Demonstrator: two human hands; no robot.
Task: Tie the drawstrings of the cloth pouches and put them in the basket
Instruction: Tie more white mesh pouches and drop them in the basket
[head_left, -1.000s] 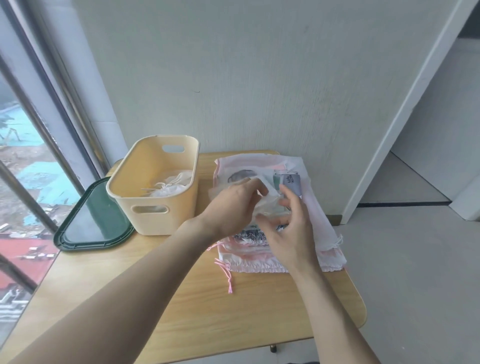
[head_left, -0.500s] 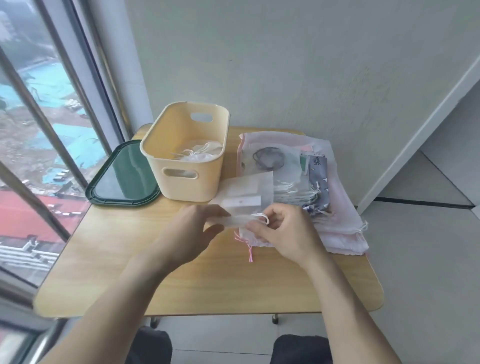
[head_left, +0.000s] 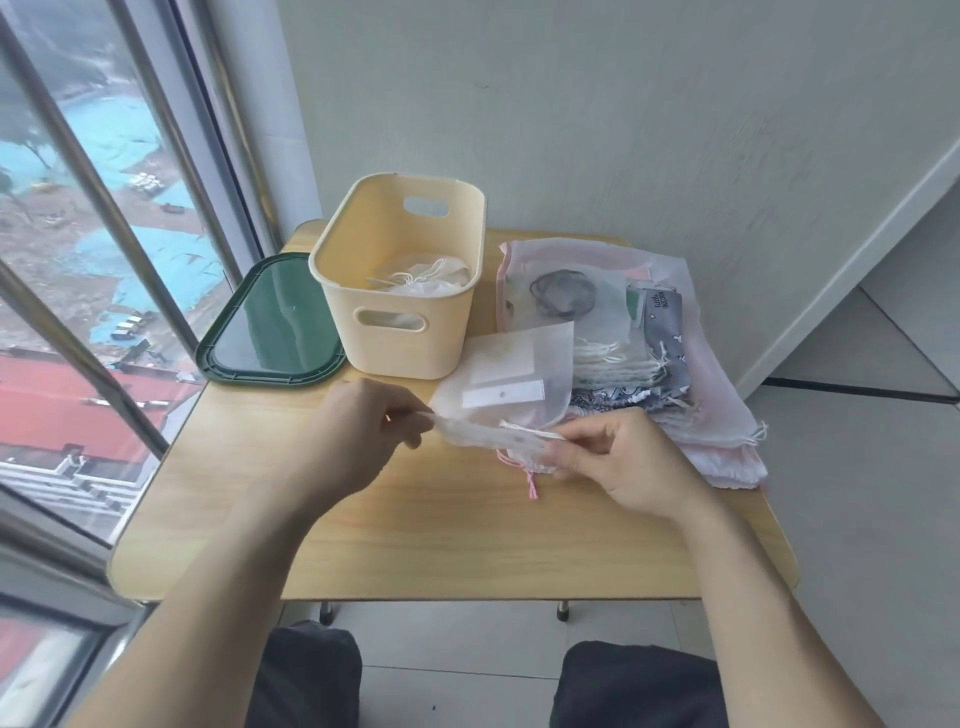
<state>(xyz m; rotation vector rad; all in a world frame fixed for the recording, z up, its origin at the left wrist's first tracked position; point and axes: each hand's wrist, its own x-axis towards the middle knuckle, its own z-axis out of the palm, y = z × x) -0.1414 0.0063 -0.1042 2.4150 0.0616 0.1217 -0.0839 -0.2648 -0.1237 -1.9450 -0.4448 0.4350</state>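
- Sheer white pouch (head_left: 511, 379) stretched between two hands above a wooden table (head_left: 441, 540), just in front of a cream basket (head_left: 400, 291) and slightly to the basket's right.
- Gathered mouth of the pouch forming a long band running left to right, parallel to the basket's front wall; body of the pouch fanning away toward the basket.
- Left hand (head_left: 358, 441) at the band's left end, in front of the basket's near-left corner; thumb and fingertips closed in a pinch on the pouch edge or its cord, which of the two too small to tell.
- Right hand (head_left: 618, 457) at the band's right end, off the basket's near-right corner; fingers curled, pinching a thin white drawstring (head_left: 530, 430) drawn taut along the band.
- Both hands about equally near the pouch; left hand nearer the basket, likely the easier one for the drop-in.
- Judged step: cinching the mouth shut, knot not yet made.
- Inside the basket, at least one white pouch (head_left: 423, 278) with looped cords.
- Right of the basket, a stack of untied pouches (head_left: 644, 358), pink and grey among them, flat on the table.
- Left of the basket, a dark green tray (head_left: 270, 322) touching or nearly touching its wall.
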